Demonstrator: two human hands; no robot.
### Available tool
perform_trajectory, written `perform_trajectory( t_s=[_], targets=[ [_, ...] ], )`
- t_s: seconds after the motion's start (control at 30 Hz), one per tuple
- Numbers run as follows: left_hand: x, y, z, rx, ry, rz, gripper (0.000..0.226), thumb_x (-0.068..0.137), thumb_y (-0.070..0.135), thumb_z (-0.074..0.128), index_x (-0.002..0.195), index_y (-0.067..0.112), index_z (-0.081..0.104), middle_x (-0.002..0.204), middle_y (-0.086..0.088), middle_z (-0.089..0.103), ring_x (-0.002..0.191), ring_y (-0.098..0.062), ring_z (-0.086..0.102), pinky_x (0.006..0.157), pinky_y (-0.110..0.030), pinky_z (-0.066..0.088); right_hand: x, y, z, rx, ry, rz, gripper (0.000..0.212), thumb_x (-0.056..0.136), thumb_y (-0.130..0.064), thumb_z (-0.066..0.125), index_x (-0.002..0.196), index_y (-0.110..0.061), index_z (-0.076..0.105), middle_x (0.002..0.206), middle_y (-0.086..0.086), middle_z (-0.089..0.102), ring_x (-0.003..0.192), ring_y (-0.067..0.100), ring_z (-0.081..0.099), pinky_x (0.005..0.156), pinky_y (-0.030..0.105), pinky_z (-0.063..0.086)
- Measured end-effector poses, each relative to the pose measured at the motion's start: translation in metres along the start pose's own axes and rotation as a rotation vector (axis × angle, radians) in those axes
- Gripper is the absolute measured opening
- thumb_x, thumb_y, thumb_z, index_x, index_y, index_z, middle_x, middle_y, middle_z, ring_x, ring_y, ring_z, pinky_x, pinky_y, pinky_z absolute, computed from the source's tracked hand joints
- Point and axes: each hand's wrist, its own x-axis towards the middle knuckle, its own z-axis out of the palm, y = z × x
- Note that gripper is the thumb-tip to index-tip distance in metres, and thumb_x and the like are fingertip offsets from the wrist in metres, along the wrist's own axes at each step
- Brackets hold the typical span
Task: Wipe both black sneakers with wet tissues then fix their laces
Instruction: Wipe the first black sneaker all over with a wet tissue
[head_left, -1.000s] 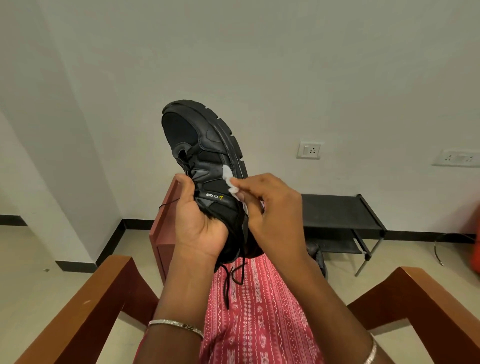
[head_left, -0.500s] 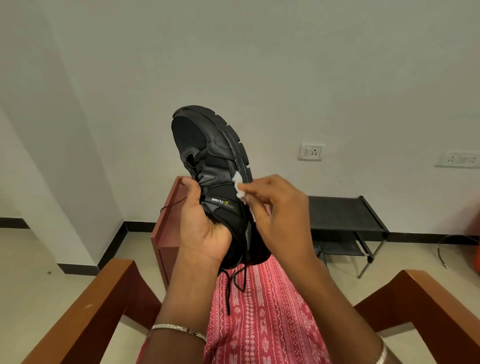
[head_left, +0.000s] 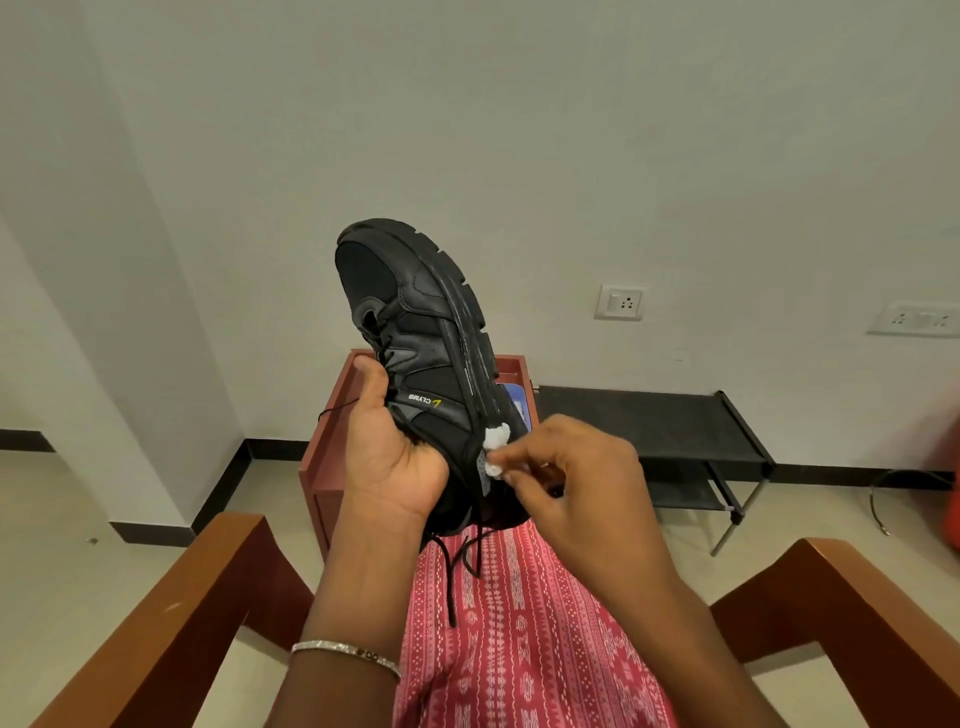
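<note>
The left hand (head_left: 397, 457) grips 1 black sneaker (head_left: 431, 364) held up in the air, toe up, bumpy sole to the right. The right hand (head_left: 576, 483) pinches a crumpled white wet tissue (head_left: 496, 444) against the sneaker's side near the heel; thin laces (head_left: 457, 566) dangle below
</note>
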Motion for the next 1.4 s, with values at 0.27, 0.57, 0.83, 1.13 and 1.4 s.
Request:
perform_trajectory(
  t_s=[0.27, 0.57, 0.83, 1.13, 1.4],
  targets=[
    [-0.002, -0.008, 0.003, 0.005, -0.034, -0.064, 0.063, 0.099, 0.054, 0.042, 0.118, -0.001, 0.065, 0.121, -0.024, 0.066, 0.105, -0.036, 0.069, 0.088, -0.057, 0.052, 0.048, 0.004, -0.001, 0.064, 0.179, -0.084, 0.022, 0.086, -0.004, 0.070, 0.100, -0.019, 0.077, 0.097, -0.008, 0.071, 0.089, 0.007, 0.064, 0.081, 0.035, 0.056],
    [0.001, 0.002, -0.004, -0.062, -0.025, -0.028, 0.060, 0.099, 0.052, 0.043, 0.107, 0.000, 0.072, 0.122, -0.020, 0.067, 0.104, -0.035, 0.068, 0.087, -0.062, 0.048, -0.001, 0.020, -0.029, 0.065, -0.138, -0.056, 0.029, 0.084, -0.004, 0.076, 0.100, -0.028, 0.080, 0.091, -0.020, 0.064, 0.095, -0.001, 0.061, 0.079, 0.007, 0.047],
    [0.001, -0.010, 0.000, -0.032, 0.008, -0.069, 0.063, 0.099, 0.053, 0.043, 0.122, -0.001, 0.064, 0.128, -0.026, 0.062, 0.115, -0.040, 0.063, 0.100, -0.054, 0.048, 0.032, 0.012, -0.006, 0.088, 0.137, -0.045, 0.021, 0.082, -0.005, 0.078, 0.096, -0.020, 0.079, 0.089, -0.016, 0.065, 0.081, -0.006, 0.058, 0.077, 0.010, 0.045],
    [0.006, -0.007, -0.009, -0.035, 0.033, -0.049, 0.060, 0.099, 0.054, 0.041, 0.117, 0.004, 0.068, 0.129, -0.021, 0.063, 0.119, -0.036, 0.061, 0.108, -0.053, 0.041, -0.008, 0.007, -0.007, 0.211, -0.055, 0.034, 0.019, 0.083, -0.006, 0.078, 0.096, -0.019, 0.080, 0.091, -0.015, 0.070, 0.087, 0.001, 0.067, 0.080, 0.018, 0.056],
    [-0.006, -0.016, 0.003, 0.096, -0.062, -0.070, 0.061, 0.099, 0.055, 0.043, 0.106, 0.005, 0.077, 0.124, -0.018, 0.067, 0.112, -0.030, 0.067, 0.099, -0.047, 0.049, 0.013, -0.014, 0.015, 0.116, 0.194, -0.137, 0.026, 0.087, -0.001, 0.069, 0.104, -0.017, 0.078, 0.101, -0.007, 0.071, 0.098, 0.011, 0.064, 0.087, 0.032, 0.054]
  ],
)
